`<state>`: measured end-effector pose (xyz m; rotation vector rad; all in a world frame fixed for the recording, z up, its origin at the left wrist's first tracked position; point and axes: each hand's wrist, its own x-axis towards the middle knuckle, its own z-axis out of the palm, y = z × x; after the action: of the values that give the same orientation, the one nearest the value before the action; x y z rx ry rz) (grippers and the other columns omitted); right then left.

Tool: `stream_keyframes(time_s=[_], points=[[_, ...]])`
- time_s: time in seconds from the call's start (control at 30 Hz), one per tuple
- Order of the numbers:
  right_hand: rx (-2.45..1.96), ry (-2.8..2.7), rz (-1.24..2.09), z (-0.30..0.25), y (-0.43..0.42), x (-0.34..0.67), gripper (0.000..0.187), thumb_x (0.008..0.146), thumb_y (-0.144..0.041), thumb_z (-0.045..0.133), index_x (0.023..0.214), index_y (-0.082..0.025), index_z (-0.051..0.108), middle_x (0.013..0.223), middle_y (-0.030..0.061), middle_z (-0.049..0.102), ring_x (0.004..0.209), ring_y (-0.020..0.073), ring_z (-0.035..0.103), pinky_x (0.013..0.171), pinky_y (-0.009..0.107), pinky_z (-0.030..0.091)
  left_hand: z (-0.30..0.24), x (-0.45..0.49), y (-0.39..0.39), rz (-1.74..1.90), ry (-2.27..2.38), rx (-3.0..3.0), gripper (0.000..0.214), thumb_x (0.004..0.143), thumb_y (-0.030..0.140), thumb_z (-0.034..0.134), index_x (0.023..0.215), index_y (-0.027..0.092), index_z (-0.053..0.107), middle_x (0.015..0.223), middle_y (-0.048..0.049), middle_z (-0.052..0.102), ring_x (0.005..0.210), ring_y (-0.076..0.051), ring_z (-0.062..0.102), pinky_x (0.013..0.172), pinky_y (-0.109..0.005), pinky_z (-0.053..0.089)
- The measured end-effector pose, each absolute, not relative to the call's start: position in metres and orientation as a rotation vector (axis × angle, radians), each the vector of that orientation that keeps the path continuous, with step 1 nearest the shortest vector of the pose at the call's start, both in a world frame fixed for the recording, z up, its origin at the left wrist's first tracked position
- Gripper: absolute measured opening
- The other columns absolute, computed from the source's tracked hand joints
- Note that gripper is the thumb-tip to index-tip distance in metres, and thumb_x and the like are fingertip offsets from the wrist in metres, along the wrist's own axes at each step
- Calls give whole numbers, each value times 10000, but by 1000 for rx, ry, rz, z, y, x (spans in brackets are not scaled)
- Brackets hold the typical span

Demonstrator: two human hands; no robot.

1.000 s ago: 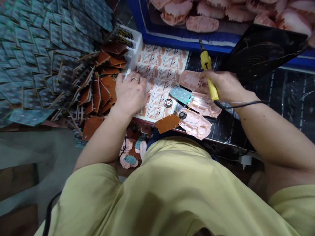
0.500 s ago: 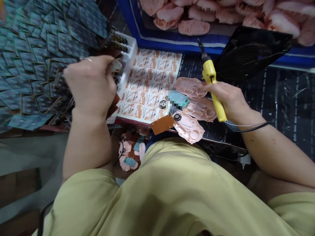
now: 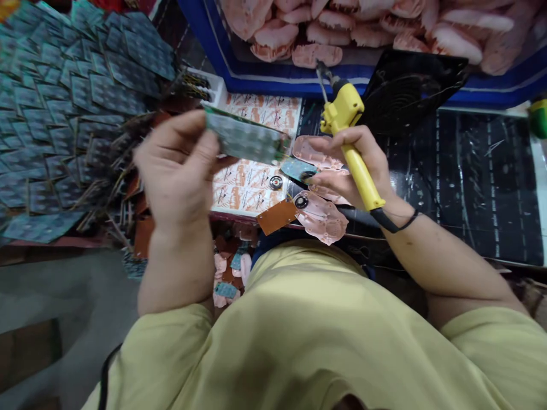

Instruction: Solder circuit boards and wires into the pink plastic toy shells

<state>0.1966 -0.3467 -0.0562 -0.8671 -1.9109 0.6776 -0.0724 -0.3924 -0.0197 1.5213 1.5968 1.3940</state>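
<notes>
- left hand [image 3: 179, 171] raised off the bench, fingers pinched on the edge of a green rectangular circuit board [image 3: 245, 136]; board blurred, probably tilted
- right hand [image 3: 354, 165] wrapped tight round a yellow-handled soldering iron [image 3: 348, 142], tip up
- pink plastic shells [image 3: 320, 213] on the black mat [image 3: 478, 188] under the right hand

Small electronics assembly workshop: heaps of circuit boards [image 3: 64, 85], pink plastic shells [image 3: 384, 23], yellow soldering iron [image 3: 352, 142], bench fan [image 3: 405, 91].
</notes>
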Motion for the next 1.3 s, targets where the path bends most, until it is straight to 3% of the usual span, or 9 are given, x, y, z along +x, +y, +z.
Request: stream_keyframes(time_s=[0.07, 0.13, 0.23, 0.37, 0.47, 0.7, 0.9, 1.13, 1.3], points=[[-976, -1787, 754, -57, -355, 183, 379, 892, -428, 753, 1150, -329, 492, 1041, 7, 722, 939, 193, 741, 834, 373, 663, -39, -50, -388, 1441, 1456, 1369, 463, 846, 569, 714, 1226, 320, 623, 1146, 5, 734, 996, -220, 713, 894, -432, 644], [-1033, -1659, 775, -60, -360, 178, 309, 936, -413, 690, 1125, -325, 462, 873, -24, 691, 761, 170, 719, 732, 352, 664, -52, -36, -386, 1336, 1459, 1407, 447, 920, 592, 632, 1278, 325, 637, 1155, -33, 748, 1052, -234, 725, 890, -423, 649], [-965, -1559, 759, -65, -366, 182, 289, 946, -439, 664, 1066, -306, 437, 742, -62, 629, 611, 149, 674, 618, 316, 633, -49, -31, -384, 1206, 1621, 1724, 455, 1029, 562, 473, 1362, 299, 638, 1330, -82, 708, 1304, -260, 640, 1057, -445, 580], [-972, -1607, 711, -68, -374, 190, 280, 933, -428, 683, 1050, -299, 463, 796, -50, 667, 665, 150, 716, 640, 297, 624, -19, -23, -375, 923, 1599, 2201, 320, 1033, 429, 531, 1210, 274, 748, 1439, -54, 662, 1404, -260, 566, 1215, -472, 433], [-1007, -1671, 645, -69, -379, 191, 258, 929, -388, 693, 1062, -300, 491, 829, -40, 701, 699, 155, 732, 653, 290, 620, -3, -6, -368, 794, 1511, 2257, 292, 1030, 392, 544, 1141, 258, 779, 1317, -43, 735, 1306, -251, 643, 1169, -464, 480], [-1036, -1734, 525, -71, -379, 191, 229, 925, -378, 704, 1050, -296, 531, 824, -40, 737, 707, 159, 745, 674, 288, 629, -9, 22, -359, 983, 1369, 1921, 303, 1011, 464, 610, 1022, 206, 768, 1039, -40, 803, 1049, -226, 760, 967, -376, 623], [-926, -1715, 407, -60, -375, 203, 259, 907, -424, 759, 1036, -282, 585, 943, -4, 770, 845, 180, 780, 738, 309, 652, 5, 15, -340, 956, 1384, 1799, 371, 1064, 527, 485, 1036, 221, 693, 960, -3, 763, 954, -203, 783, 876, -393, 648], [-984, -1743, 63, -47, -374, 258, 88, 905, -336, 769, 922, -322, 684, 844, -39, 783, 675, 184, 756, 633, 328, 636, 34, -6, -289, 1044, 1151, 1952, 95, 903, 243, 746, 852, 172, 710, 702, 38, 670, 536, -59, 530, 544, -221, 473], [-877, -1984, 8, -47, -376, 290, 196, 935, -447, 730, 1082, -317, 732, 781, -33, 783, 627, 173, 746, 608, 288, 618, 8, 16, -265, 308, 1440, 2285, 71, 828, 153, 730, 852, 168, 795, 751, 21, 728, 730, -128, 646, 757, -271, 514]])
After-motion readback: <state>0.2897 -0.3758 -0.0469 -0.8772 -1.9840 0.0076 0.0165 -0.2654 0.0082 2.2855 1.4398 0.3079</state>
